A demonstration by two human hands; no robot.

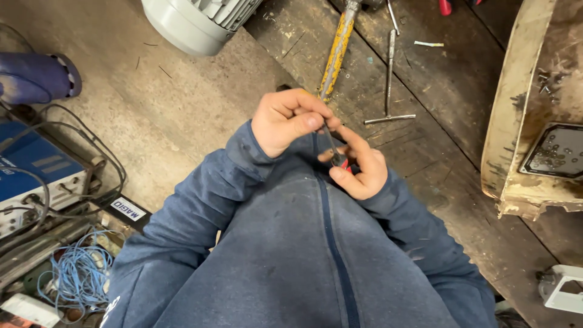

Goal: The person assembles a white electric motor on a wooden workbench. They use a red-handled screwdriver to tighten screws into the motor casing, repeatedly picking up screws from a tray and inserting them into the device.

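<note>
My left hand point(286, 120) is closed around the upper end of a thin dark metal tool point(331, 144), pinching it between thumb and fingers. My right hand point(359, 165) holds the tool's lower end, where a bit of red handle point(345, 163) shows between the fingers. Both hands meet close to my chest, above my blue zip-up jacket point(291, 243). What the tool's tip looks like is hidden by my fingers.
A yellow-handled tool point(336, 51) and a metal T-handle wrench point(389, 85) lie on the worn wooden floor ahead. A grey motor housing point(194, 21) stands top centre. A dirty cream panel with a tray of small screws point(555, 152) is at right. Blue machine and cables point(36, 176) sit left.
</note>
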